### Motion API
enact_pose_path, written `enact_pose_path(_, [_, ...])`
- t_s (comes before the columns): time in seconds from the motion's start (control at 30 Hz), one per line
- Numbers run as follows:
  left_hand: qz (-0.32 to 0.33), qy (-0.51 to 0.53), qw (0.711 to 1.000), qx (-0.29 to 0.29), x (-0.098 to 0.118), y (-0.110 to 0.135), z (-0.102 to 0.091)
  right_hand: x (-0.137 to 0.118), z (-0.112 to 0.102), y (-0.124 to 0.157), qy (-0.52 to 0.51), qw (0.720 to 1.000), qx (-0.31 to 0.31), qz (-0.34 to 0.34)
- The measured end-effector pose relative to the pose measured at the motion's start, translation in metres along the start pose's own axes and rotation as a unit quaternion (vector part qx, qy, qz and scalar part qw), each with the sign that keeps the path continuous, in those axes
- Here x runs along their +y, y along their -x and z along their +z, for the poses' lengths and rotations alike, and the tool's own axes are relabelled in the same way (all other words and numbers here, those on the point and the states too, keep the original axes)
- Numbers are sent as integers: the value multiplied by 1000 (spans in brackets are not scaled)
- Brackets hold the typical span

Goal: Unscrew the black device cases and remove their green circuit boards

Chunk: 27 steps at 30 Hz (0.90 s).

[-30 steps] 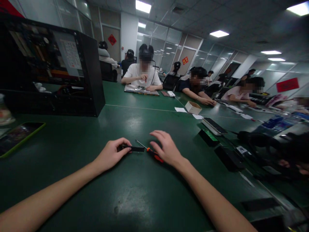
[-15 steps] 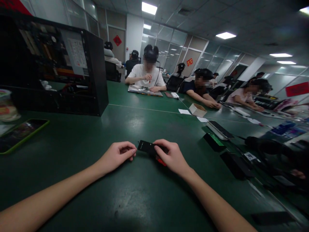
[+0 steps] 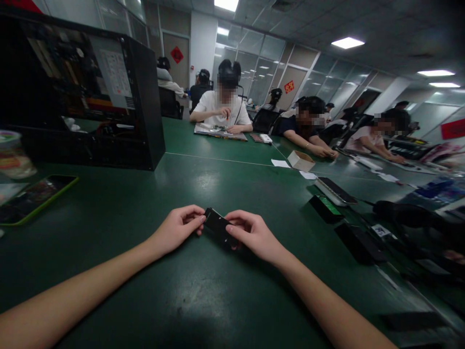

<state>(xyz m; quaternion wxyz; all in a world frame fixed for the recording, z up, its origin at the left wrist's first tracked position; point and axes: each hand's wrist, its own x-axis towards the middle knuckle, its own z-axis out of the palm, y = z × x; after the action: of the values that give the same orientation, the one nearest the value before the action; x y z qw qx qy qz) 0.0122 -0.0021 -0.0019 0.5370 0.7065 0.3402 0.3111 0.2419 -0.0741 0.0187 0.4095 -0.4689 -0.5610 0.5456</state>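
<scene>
A small black flat rectangular piece [image 3: 218, 226] with a few light marks on its face is held tilted above the green table [image 3: 203, 300]. My right hand [image 3: 250, 232] grips its right end, thumb on the near face and fingers curled behind. At the other end, my left hand [image 3: 181, 225] is closed in a pinch, thumb and fingertips against the piece's left edge. What kind of device it is cannot be made out.
A black computer case [image 3: 143, 106] with an open side stands at the left. Near it lie a green-edged phone [image 3: 43, 198] and a plastic cup [image 3: 14, 155]. To the right are a small open box [image 3: 301, 161], black boxes [image 3: 359, 242], cables and headphones. Several people sit working beyond.
The black piece has turned, its right end lower, and its left end now meets my left fingers. The red part seen under my right hand no longer shows. The view has shifted slightly.
</scene>
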Motion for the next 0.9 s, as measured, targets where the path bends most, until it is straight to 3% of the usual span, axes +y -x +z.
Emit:
enact_pose_path(0.33, [13,-9,1000,9,4,2,1,-7,5,2,-60,992,-99,58])
enact_pose_path(0.67, [36,-41,999,-2,6,5,1,-10,-7,4,-37,989,-112,90])
enact_pose_path(0.8, [39,-42,998,5,6,5,1,-7,-8,1,-49,995,-77,44])
enact_pose_path(0.9, [33,-47,998,2,5,4,1,-6,-30,-7,34,998,32,-31])
